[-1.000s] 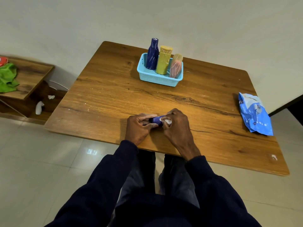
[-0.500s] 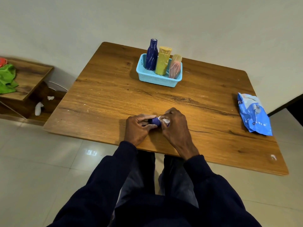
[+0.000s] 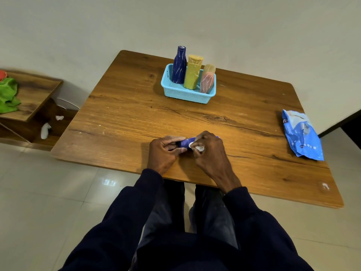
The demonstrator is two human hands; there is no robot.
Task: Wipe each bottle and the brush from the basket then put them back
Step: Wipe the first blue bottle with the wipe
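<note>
The wooden table (image 3: pixel 136 114) bears a light-blue basket (image 3: pixel 187 95) holding, upright, a dark blue bottle (image 3: pixel 178 69), a yellow bottle (image 3: pixel 193 77) and a pink bottle (image 3: pixel 206 82). Near the front edge, the left hand (image 3: pixel 162 153) grips one end of a small purple object (image 3: pixel 184 143) lying sideways. The right hand (image 3: pixel 211 151) pinches a white wipe (image 3: pixel 199 148) against its other end. Fingers hide most of it, so whether it is a bottle or the brush cannot be told.

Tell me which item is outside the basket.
The small purple item, held sideways between left hand and right hand; the dark blue bottle, yellow bottle and pink bottle stand in the basket.
</note>
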